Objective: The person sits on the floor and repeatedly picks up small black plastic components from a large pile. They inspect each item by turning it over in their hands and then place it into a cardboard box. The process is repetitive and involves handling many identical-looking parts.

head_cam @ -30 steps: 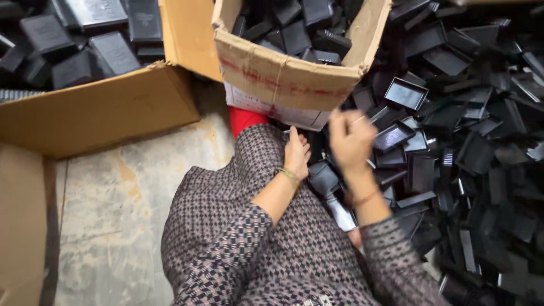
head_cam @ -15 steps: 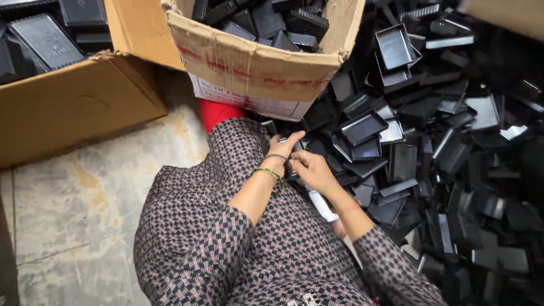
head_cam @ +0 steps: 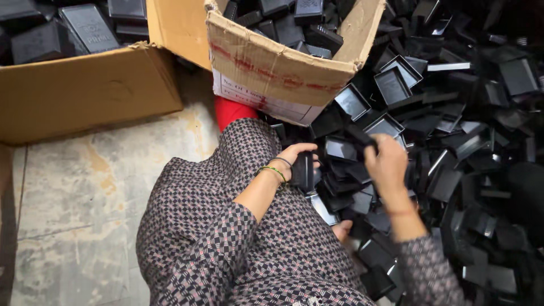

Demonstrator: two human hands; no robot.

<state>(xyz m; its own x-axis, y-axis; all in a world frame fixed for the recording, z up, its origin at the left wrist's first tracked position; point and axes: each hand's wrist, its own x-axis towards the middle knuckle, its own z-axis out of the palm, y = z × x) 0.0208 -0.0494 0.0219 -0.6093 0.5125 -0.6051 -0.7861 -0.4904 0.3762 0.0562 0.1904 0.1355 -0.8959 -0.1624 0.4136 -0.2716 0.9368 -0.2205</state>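
Down among the black trays, both hands are busy.

Left hand point(head_cam: 296, 161) curls closed around a small black box point(head_cam: 303, 171), held upright just over the patterned knee point(head_cam: 249, 141); a green bracelet point(head_cam: 273, 171) sits on that wrist. Right hand point(head_cam: 385, 164) is raised a little farther out, fingers folded round a dark tray piece point(head_cam: 362, 137) above the heap of black trays point(head_cam: 453, 147) that covers the floor on that side. Beyond the hands a tilted cardboard carton point(head_cam: 272, 73) holds more black boxes, and a second, larger carton point(head_cam: 85, 90) stands to the left on the bare stained floor point(head_cam: 85, 198). A red strip point(head_cam: 232, 110) shows under the tilted carton.
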